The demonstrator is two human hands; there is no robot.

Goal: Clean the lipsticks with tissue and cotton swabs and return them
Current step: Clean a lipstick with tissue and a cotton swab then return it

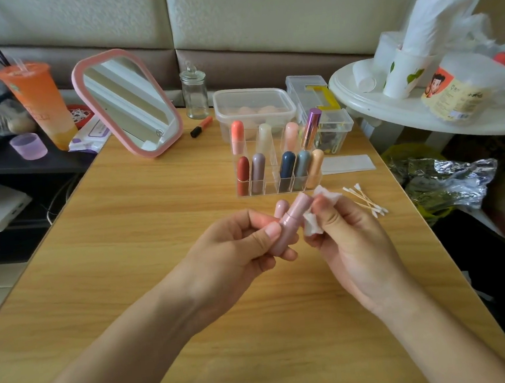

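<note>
**Pink lipstick held over the table, tissue against its side**

The pink lipstick (290, 224) sits in your left hand (237, 247), tilted with its top leaning away from you and to the right, thumb pressed along its base and the other fingers wrapped behind it; its pink cap (281, 208) is tucked in the same hand, just left of the tube; your right hand (348, 238) pinches a crumpled white tissue (314, 225) against the tube's right side, fingers closed on the paper. Both hands hover above the wooden table (157, 229), near its middle. Just beyond them stands the clear organiser (275, 186); its front row holds red, mauve, navy, grey-blue and peach lipsticks, with one slot between mauve and navy open; the back row holds coral, cream, pale pink and a metallic purple one. Cotton swabs (366, 200) lie loose to the right of the tissue; a flat folded tissue (348, 163) rests beside the organiser. Farther back stand a pink mirror (126, 101), a glass jar (194, 93) and a lidded plastic box (253, 103).
</note>
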